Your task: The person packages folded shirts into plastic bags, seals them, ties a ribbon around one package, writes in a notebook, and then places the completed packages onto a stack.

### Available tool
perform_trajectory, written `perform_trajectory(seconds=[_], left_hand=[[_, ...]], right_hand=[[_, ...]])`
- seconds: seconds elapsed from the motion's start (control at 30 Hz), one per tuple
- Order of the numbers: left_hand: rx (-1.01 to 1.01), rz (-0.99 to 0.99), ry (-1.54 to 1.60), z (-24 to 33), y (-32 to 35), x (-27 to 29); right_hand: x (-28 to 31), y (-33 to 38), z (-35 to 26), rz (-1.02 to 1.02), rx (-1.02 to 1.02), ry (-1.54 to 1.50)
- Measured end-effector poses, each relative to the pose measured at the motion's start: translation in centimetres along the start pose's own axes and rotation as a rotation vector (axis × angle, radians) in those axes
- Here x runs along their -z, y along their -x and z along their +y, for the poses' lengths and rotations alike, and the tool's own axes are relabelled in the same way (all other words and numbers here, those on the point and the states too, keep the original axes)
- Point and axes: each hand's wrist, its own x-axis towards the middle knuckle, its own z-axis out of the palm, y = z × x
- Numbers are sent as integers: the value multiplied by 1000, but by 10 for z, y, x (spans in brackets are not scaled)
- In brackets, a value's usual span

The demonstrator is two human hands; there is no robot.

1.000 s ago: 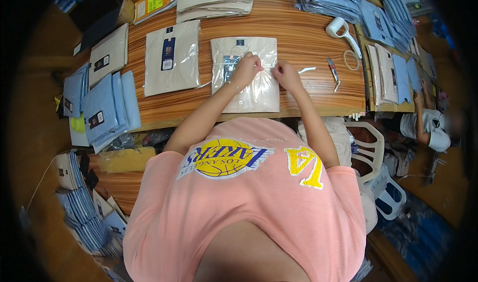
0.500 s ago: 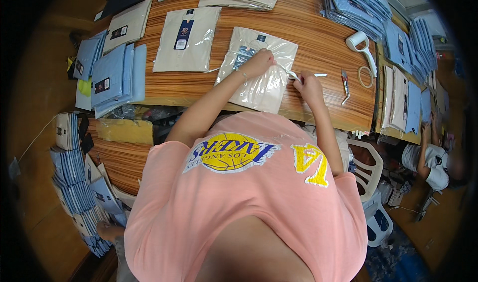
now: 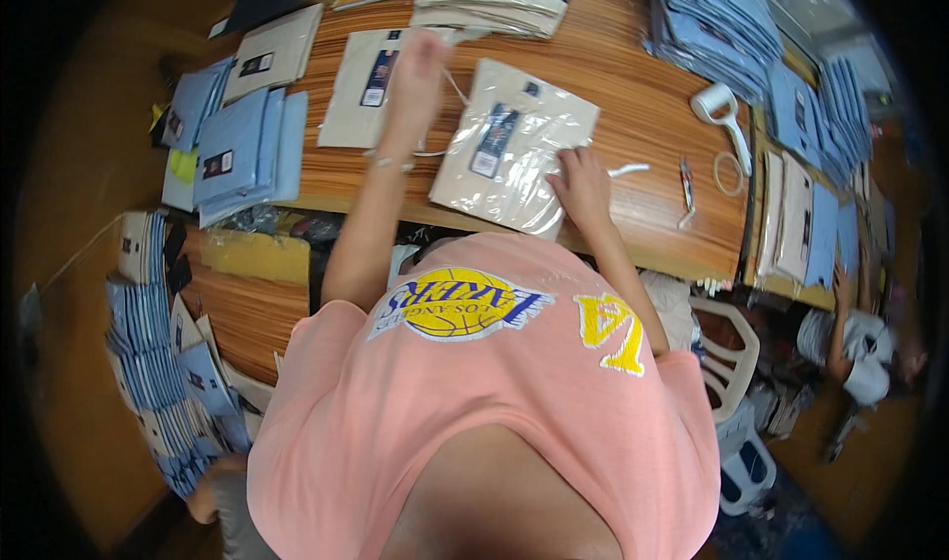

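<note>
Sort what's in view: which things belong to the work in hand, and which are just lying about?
In use, apparently: angled beige packet, touched by the right hand; second beige packet, partly hidden by the blurred left hand.

Lying about, apparently: white handled tool; slim red tool; blue packet stack.

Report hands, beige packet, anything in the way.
Left hand blurred, grip unclear. Right hand open on beige packet, right side. Packet flat, askew on table. White strip beside right hand.

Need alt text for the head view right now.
Right hand resting on a wrapped beige pack on a brown table; left hand, blurred, over a second beige pack. Blue packs lie to both sides.
</note>
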Motion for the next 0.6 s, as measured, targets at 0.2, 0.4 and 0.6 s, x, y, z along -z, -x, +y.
perform_trajectory(seconds=[0.2,0.4,0.6], left_hand=[[-390,474,-165,157,24,193],[260,406,-851,148,81,336],[1035,67,-598,35,128,409]], right_hand=[[-2,-7,1,20,33,-37],[-10,-15,12,-70,-44,-162],[-6,-31,15,-223,-91,-141]])
